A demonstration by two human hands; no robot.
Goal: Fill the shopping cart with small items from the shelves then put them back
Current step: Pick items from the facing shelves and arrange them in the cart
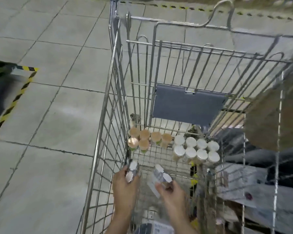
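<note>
From the head view, looking down into the wire shopping cart (107,119), both hands are inside the basket near its near end. The left hand (125,184) curls round a small jar (132,171) with a copper-coloured lid, hard against the cart's left wall. The right hand (172,191) grips a second small jar (161,174), tipped on its side with a pale lid; motion blur hides its label.

Two groups already stand upright at the far end of the cart floor. The peach-lidded jars (146,140) cluster in the far left corner, and the white-lidded jars (195,149) sit in two tidy rows toward the far right. Sorting by lid colour and packing them lid to lid probably keeps them from toppling on the open grid, since round bases on thin wire have little footing. I'd judge the hands are adding to these groups, though they could equally be lifting jars out.

The cart is bright steel rod, with a flat grey plastic flap (188,103) hinged on its far wall. The lids look smooth and matte, the jar bodies seemingly clear. Beneath lies a tiled grey floor (49,107) with yellow-and-black hazard tape (15,98).
</note>
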